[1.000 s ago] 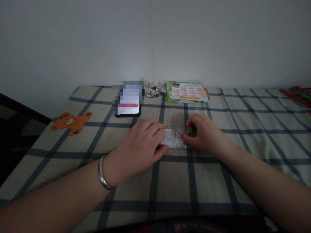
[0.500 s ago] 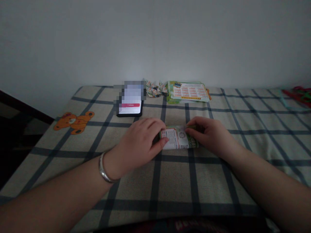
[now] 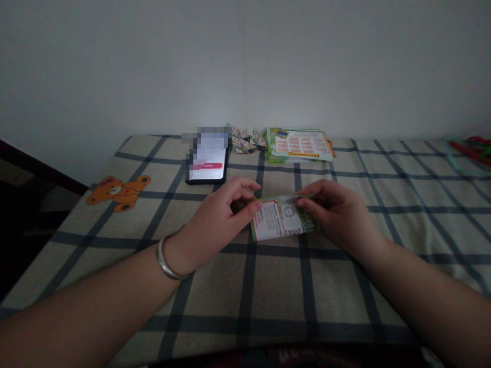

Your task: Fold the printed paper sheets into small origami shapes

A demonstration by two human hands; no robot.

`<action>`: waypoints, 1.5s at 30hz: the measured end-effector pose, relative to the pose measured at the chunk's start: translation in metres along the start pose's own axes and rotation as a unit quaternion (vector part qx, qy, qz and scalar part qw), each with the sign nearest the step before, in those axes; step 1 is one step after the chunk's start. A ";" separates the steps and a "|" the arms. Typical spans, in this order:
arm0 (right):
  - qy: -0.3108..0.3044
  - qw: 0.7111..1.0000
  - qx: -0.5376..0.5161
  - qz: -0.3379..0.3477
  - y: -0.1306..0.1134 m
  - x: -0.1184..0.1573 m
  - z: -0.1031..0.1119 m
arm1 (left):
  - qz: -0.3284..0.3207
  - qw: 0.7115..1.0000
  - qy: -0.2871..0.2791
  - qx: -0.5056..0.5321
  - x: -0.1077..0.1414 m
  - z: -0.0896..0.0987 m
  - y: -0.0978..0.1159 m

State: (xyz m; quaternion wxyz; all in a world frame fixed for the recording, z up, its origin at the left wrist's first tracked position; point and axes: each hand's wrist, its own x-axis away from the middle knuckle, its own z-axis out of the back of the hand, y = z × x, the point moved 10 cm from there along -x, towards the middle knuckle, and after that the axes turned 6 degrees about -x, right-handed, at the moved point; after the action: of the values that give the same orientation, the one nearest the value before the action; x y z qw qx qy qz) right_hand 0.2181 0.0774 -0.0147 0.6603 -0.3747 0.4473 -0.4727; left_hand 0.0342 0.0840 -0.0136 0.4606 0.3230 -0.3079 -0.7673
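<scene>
Pale wall (image 3: pixel 245 61) at the back, counter (image 3: pixel 215 306) under a checked cloth. Change vs 1.0 s ago: left hand (image 3: pixel 215 220) has slid off the printed sheet (image 3: pixel 276 220) to its 9 o'clock end; more print now showing. Reads as a regrip, sheet pressed down less and freer to turn; my judgement. Left thumb sits on the 10 o'clock corner, apparently pinching it against curled fingers behind; index stands off. Right hand (image 3: pixel 341 209): thumb and index pinching the 1 o'clock edge, other fingers tucked, partly hidden. Sheet is between the 2 hands; can't tell if its 6 o'clock edge touches cloth. Outward from the sheet: bracelet (image 3: pixel 164 265) on left wrist at 8, lit phone (image 3: pixel 209 156) at 10, folded paper (image 3: pixel 245 142) at 11, card stack (image 3: pixel 301 145) just past 12, flat orange bear (image 3: pixel 126 193) at 9, red-green tangle (image 3: pixel 477 153) between 2 and 3, unidentifiable.
</scene>
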 end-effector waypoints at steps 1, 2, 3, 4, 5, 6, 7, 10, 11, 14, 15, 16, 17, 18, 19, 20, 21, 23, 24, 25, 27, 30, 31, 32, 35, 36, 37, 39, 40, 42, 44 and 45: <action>0.008 1.000 -0.004 0.000 0.000 0.000 0.001 | 0.002 1.000 0.000 0.015 0.000 0.000 0.000; 0.016 1.000 -0.009 -0.001 0.000 0.000 0.002 | 0.005 1.000 0.000 0.029 -0.001 0.000 0.001; 0.020 1.000 -0.016 -0.003 0.000 0.000 0.003 | 0.007 0.999 -0.001 0.038 -0.001 0.000 0.001; 0.023 0.999 -0.021 -0.005 0.000 0.000 0.002 | 0.008 0.999 -0.003 0.040 -0.001 -0.001 0.001; 0.025 0.999 -0.024 -0.006 0.000 0.000 0.002 | 0.009 0.999 -0.006 0.035 0.000 -0.001 0.001; 0.026 0.999 -0.024 -0.006 0.000 0.000 0.002 | 0.010 1.000 -0.007 0.023 0.000 -0.002 0.001; 0.026 0.999 -0.021 -0.005 0.000 0.000 0.001 | 0.010 1.000 -0.004 0.008 0.000 -0.001 0.001; 0.021 1.000 -0.012 0.002 0.000 0.001 0.000 | 0.002 1.000 0.012 -0.020 0.001 0.002 0.001; 0.018 1.000 -0.007 0.006 0.000 0.001 0.000 | -0.001 1.000 0.015 -0.019 0.001 0.003 0.002; 0.021 0.999 0.023 0.032 -0.004 0.002 0.001 | -0.005 1.000 0.017 -0.006 0.001 0.003 0.003; 0.022 0.998 0.037 0.041 -0.005 0.002 0.001 | -0.006 1.000 0.019 -0.003 0.001 0.004 0.003; 0.022 0.997 0.048 0.049 -0.007 0.003 0.001 | -0.006 1.000 0.020 -0.002 0.000 0.004 0.004; 0.020 0.997 0.056 0.054 -0.009 0.003 0.001 | -0.008 1.000 0.022 -0.002 0.000 0.004 0.004; 0.018 0.996 0.062 0.057 -0.010 0.003 0.001 | -0.009 1.000 0.022 -0.002 0.000 0.005 0.005; 0.015 0.996 0.065 0.057 -0.011 0.003 0.000 | -0.011 1.000 0.023 -0.003 0.000 0.005 0.005; 0.014 0.996 0.066 0.056 -0.012 0.003 -0.001 | -0.012 1.000 0.024 -0.008 0.000 0.005 0.004; 0.012 0.996 0.068 0.055 -0.012 0.003 -0.001 | -0.014 0.999 0.026 -0.014 0.001 0.005 0.004; 0.012 0.996 0.073 0.049 -0.012 0.003 -0.001 | -0.015 0.999 0.030 -0.026 0.001 0.006 0.003; 0.014 0.996 0.075 0.047 -0.012 0.002 0.000 | -0.015 0.999 0.031 -0.028 0.001 0.006 0.003; 0.017 0.996 0.075 0.046 -0.011 0.002 0.000 | -0.013 0.999 0.030 -0.024 0.001 0.006 0.002; 0.021 0.996 0.071 0.042 -0.009 0.003 0.001 | -0.009 1.000 0.026 -0.010 0.002 0.005 0.001; 0.021 0.998 0.055 0.034 -0.004 0.003 0.001 | -0.003 1.000 0.025 0.011 0.002 0.004 0.000; 0.020 0.998 0.051 0.032 -0.003 0.003 0.001 | -0.002 1.000 0.023 0.017 0.002 0.004 0.000; 0.020 0.998 0.048 0.032 -0.003 0.003 0.001 | 0.000 1.000 0.021 0.023 0.002 0.003 -0.001; 0.024 0.998 0.049 0.035 -0.003 0.003 0.002 | 0.003 0.999 0.019 0.037 0.002 0.002 -0.002; 0.025 0.998 0.049 0.035 -0.003 0.003 0.002 | 0.001 0.999 0.021 0.038 0.001 0.002 -0.002; 0.025 0.998 0.048 0.034 -0.003 0.003 0.002 | 0.000 0.999 0.024 0.038 0.001 0.003 -0.001; 0.026 0.998 0.048 0.028 -0.001 0.002 0.003 | -0.003 0.999 0.028 0.039 0.001 0.004 0.000; 0.028 0.998 0.050 0.024 0.000 0.002 0.004 | -0.002 0.999 0.028 0.040 0.001 0.005 0.001; 0.034 0.997 0.060 0.018 0.001 0.002 0.006 | 0.004 0.999 0.028 0.047 0.001 0.005 0.001; 0.038 0.997 0.069 0.019 0.001 0.001 0.007 | 0.009 0.998 0.030 0.053 0.000 0.005 0.000; 0.039 0.996 0.074 0.022 0.000 0.001 0.008 | 0.010 0.998 0.032 0.054 0.000 0.006 0.000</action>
State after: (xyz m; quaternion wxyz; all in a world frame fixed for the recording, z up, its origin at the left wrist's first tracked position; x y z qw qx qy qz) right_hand 0.2257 0.0768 -0.0122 0.6782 -0.2963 0.4448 -0.5044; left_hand 0.0296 0.0852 -0.0102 0.4596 0.3688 -0.3376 -0.7340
